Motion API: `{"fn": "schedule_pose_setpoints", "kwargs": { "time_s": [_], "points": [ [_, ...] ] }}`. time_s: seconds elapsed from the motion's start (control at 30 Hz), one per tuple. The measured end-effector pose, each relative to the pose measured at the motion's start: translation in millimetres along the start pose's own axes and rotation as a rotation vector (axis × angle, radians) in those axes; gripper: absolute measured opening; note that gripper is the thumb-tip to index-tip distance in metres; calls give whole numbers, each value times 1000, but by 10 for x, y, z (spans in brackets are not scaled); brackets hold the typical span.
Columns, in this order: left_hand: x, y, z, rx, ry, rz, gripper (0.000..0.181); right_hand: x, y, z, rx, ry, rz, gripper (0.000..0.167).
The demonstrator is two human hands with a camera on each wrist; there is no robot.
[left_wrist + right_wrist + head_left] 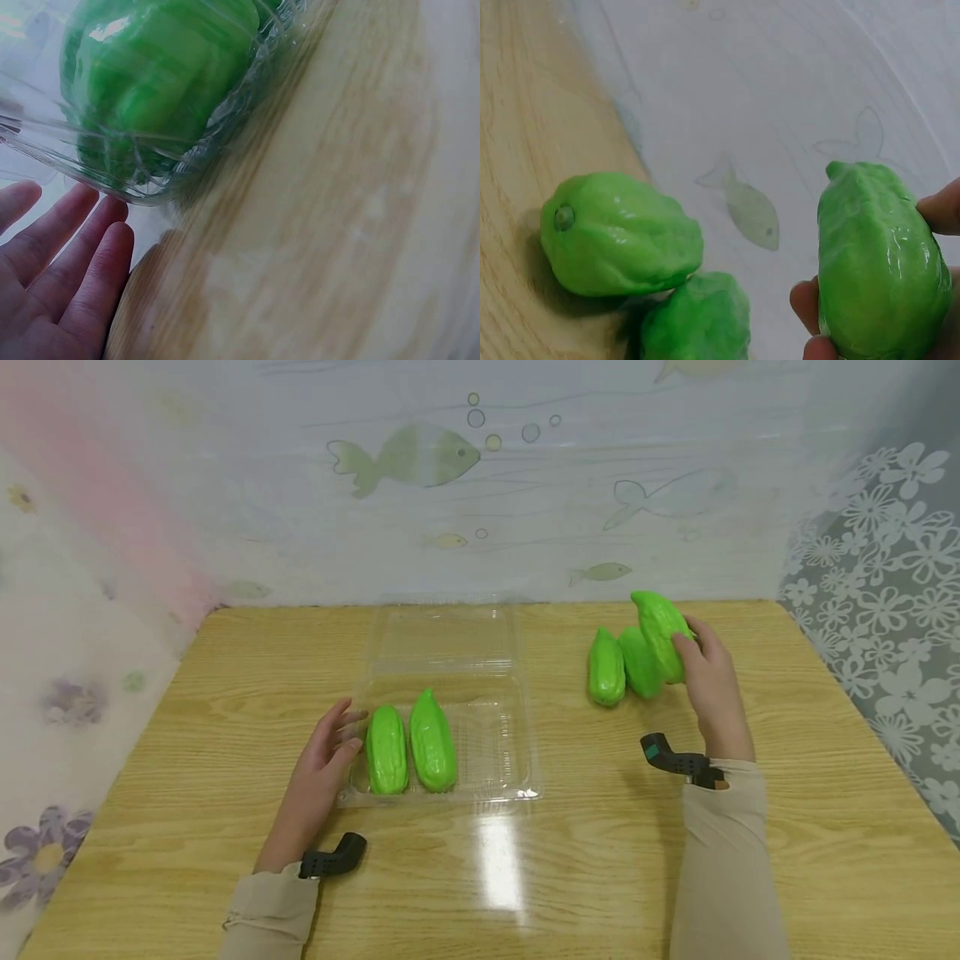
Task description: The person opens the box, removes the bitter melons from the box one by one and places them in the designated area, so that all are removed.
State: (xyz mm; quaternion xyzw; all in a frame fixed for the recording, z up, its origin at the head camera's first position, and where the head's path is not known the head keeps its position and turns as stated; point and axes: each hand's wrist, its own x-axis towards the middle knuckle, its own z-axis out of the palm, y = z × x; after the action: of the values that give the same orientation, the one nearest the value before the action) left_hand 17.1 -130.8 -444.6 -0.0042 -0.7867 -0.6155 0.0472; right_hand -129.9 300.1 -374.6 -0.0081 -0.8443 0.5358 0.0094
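My right hand (pixel 708 672) grips a green bitter melon (pixel 660 631), glossy and lumpy with a pointed tip, raised off the table. Two more bitter melons (pixel 606 668) lie side by side on the wood just left of it; in the right wrist view one melon (pixel 622 234) shows its stem end. A clear plastic clamshell box (pixel 487 793) stands with its lid (pixel 442 635) folded back. Inside its left half are two bitter melons (pixel 432 743), side by side. At the box's left edge, my left hand (pixel 322 768) has its fingers extended, fingertips at the wall.
The wooden table (pixel 585 868) carries all of this. A wall with painted fish (pixel 427 456) stands behind it, and a flower-patterned panel (pixel 900 610) rises on the right. The right half of the box (pixel 483 743) shows bare plastic.
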Motion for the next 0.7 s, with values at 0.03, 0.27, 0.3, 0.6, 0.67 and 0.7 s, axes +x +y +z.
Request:
{"fn": "schedule_pose_setpoints", "kwargs": {
  "time_s": [0.03,0.27,0.3,0.6,0.67,0.7],
  "points": [
    [0,6,1,-1,-1,0,51,3,14,-4,2,8,1,55],
    [15,-76,-8,35,10,-7,50,30,122,-48,-2,58,37,58],
    [20,-87,-8,36,9,-3,50,34,137,-56,-2,66,43,59],
    [21,-56,-7,13,3,-9,51,50,246,-84,26,121,83,60],
    [18,-57,-12,19,3,-10,51,50,269,-87,26,125,98,62],
    [15,-62,-11,17,3,-9,51,49,280,-90,25,127,109,63]
  ]
}}
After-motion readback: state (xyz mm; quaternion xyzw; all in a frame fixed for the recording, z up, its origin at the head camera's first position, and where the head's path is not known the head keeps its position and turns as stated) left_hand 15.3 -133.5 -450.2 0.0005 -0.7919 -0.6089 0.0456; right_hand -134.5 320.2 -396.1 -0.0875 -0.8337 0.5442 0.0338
